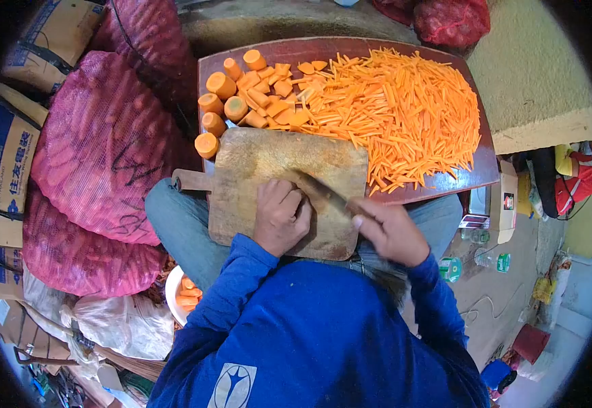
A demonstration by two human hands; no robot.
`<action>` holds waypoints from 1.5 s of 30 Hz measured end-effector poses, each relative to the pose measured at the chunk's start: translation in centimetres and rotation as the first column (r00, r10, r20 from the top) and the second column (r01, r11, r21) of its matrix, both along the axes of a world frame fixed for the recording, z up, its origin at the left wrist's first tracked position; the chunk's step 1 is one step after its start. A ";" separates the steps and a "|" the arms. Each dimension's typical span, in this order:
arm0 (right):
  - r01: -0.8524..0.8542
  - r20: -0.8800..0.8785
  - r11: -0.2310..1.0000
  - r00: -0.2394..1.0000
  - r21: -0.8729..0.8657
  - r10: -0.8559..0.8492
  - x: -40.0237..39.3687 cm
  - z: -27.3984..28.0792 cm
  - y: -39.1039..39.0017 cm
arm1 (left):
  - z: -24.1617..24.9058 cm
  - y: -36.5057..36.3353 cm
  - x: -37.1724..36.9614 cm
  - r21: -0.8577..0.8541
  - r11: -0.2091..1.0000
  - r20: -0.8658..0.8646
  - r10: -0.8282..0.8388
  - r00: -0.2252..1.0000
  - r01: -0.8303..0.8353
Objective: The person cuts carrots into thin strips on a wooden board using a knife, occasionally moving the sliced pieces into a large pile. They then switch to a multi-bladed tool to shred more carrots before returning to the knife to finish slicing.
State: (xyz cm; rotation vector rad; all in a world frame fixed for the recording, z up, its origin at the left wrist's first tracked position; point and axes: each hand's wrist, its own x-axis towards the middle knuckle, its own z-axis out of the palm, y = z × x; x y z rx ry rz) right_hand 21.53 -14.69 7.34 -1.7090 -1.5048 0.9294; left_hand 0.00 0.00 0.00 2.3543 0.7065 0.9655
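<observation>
My right hand (394,231), slightly blurred, is closed around the handle of a knife (326,190). The blade points up and left over a worn wooden cutting board (248,153) lying across my lap and the table edge. On the board rests my left hand (282,214), fingers curled down just left of the blade; anything under them is hidden. Beyond the board, cut carrot chunks (221,85) and flat carrot slices (282,88) are at the upper left. A large heap of carrot strips (411,109) covers the right side.
A dark red table (483,146) carries the carrots. Pink mesh sacks (106,149) and cardboard boxes (10,163) are stacked at left. A white bowl (171,292) of carrot pieces sits by my left leg. Plastic bottles (493,260) lie on the floor at right.
</observation>
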 end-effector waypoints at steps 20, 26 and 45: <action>0.154 -0.027 0.988 0.988 0.028 -0.153 0.1 0.9 1.4 | 2.9 8.9 2.8 0.130 0.991 -0.048 0.041 0.998 -0.034; 0.136 -0.027 0.987 0.991 0.079 -0.135 -1.0 -0.1 1.0 | 2.2 15.9 6.7 0.307 0.948 -0.428 0.058 0.902 0.085; 0.216 -0.102 0.970 0.973 0.112 -0.205 -1.7 -0.4 0.2 | 3.8 15.3 5.6 0.304 0.917 -0.338 -0.149 0.929 0.258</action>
